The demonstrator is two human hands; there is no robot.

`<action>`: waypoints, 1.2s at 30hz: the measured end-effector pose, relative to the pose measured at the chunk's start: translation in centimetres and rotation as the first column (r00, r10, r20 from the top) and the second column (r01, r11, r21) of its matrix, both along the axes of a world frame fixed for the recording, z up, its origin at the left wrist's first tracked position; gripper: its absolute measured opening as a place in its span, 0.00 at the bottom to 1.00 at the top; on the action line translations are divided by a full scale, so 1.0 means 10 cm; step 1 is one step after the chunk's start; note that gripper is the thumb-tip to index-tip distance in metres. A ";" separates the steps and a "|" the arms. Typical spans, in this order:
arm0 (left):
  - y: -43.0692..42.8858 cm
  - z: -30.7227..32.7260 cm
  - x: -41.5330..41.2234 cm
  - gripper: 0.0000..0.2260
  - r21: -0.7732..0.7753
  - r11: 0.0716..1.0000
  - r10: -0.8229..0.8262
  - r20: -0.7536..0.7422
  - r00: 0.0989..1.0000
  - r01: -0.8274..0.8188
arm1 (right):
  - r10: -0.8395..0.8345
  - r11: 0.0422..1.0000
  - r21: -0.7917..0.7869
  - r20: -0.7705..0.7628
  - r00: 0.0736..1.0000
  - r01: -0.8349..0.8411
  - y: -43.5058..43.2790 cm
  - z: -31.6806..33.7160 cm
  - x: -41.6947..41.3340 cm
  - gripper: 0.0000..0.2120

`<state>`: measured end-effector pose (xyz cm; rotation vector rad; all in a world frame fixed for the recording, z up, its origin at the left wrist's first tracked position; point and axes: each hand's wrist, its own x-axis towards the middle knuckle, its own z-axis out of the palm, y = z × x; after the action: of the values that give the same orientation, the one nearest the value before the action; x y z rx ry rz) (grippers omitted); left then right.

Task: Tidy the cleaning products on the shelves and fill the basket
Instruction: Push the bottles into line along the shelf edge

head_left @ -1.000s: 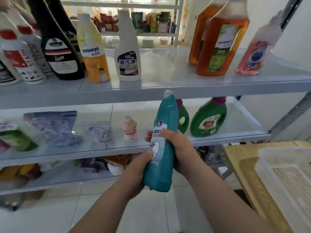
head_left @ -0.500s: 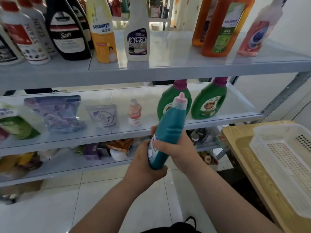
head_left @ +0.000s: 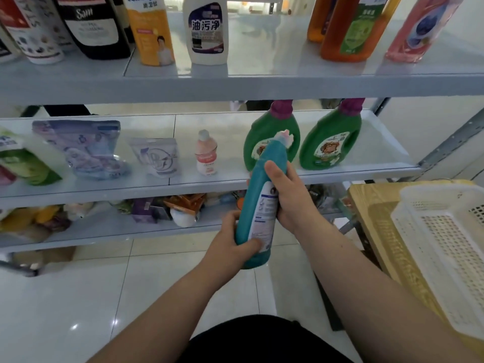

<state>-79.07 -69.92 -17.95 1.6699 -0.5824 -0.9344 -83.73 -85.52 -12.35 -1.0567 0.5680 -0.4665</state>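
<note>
Teal bottle (head_left: pixel 258 205) held tilted in front of middle shelf (head_left: pixel 183 187); left hand (head_left: pixel 230 242) wraps base, right hand (head_left: pixel 290 197) curls round middle; step: carrying bottle; next, likely swing right, lower into white basket (head_left: pixel 419 200).

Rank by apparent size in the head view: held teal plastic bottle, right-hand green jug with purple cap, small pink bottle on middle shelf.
1. Teal plastic bottle, largest, though nearest the camera, so unsure.
2. Right-hand green jug.
3. Small pink bottle.
</note>
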 end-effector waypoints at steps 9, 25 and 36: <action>-0.54 0.21 -0.33 0.28 0.058 0.974 0.204 -0.632 0.748 -0.217 | 0.183 0.946 0.274 -0.015 0.983 -0.172 -0.34 -0.36 -0.27 0.31; -0.94 0.10 -0.48 0.18 -0.045 0.997 0.031 -0.419 0.907 -0.055 | 0.106 0.956 -0.255 -0.172 0.979 -0.148 -0.89 -0.24 -0.66 0.18; -0.59 0.15 -0.23 0.18 -0.053 0.992 0.086 -0.384 0.919 -0.115 | 0.196 0.937 -0.279 -0.074 0.978 -0.209 -0.53 -0.07 -0.66 0.29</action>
<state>-81.36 -75.85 -16.41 1.3873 -0.2608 -1.1129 -90.28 -90.81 -13.01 -1.3909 0.4323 -0.3487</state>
